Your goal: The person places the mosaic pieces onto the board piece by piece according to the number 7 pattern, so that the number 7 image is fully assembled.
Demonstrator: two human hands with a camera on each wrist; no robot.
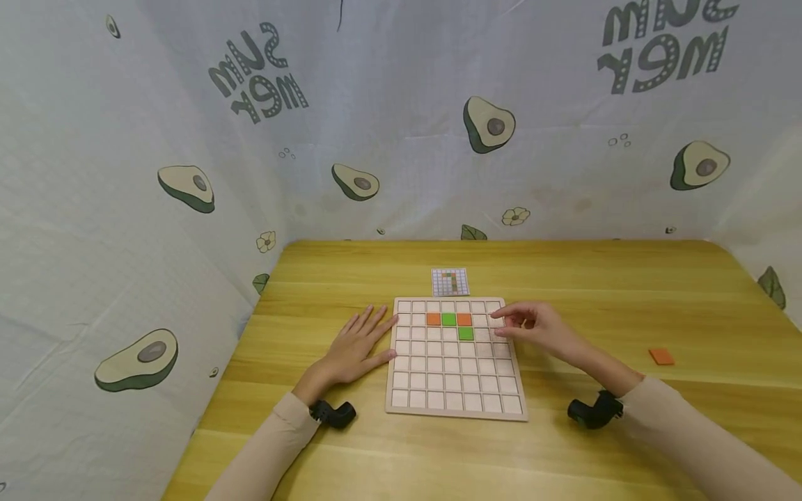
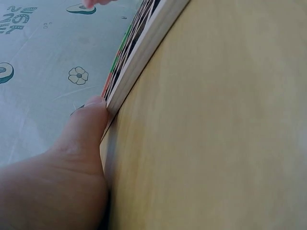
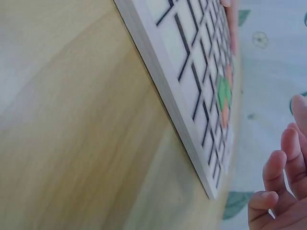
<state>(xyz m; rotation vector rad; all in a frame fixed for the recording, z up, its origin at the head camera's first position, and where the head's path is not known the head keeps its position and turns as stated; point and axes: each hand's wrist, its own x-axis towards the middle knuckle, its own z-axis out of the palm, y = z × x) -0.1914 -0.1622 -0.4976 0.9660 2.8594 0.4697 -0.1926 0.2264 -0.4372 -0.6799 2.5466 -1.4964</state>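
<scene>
A pale wooden grid board lies on the table. In its second row sit an orange tile, a green tile and another orange tile. Below the last of these is a second green tile. My left hand rests spread on the table, thumb and index fingertip at the board's left edge; the left wrist view shows the thumb against its side. Over the board's upper right hovers my right hand, thumb and index finger apart with nothing between them.
A small printed card with a coloured grid pattern lies just behind the board. One loose orange tile is on the table at the right. A curtain printed with avocados hangs behind the table and along the left.
</scene>
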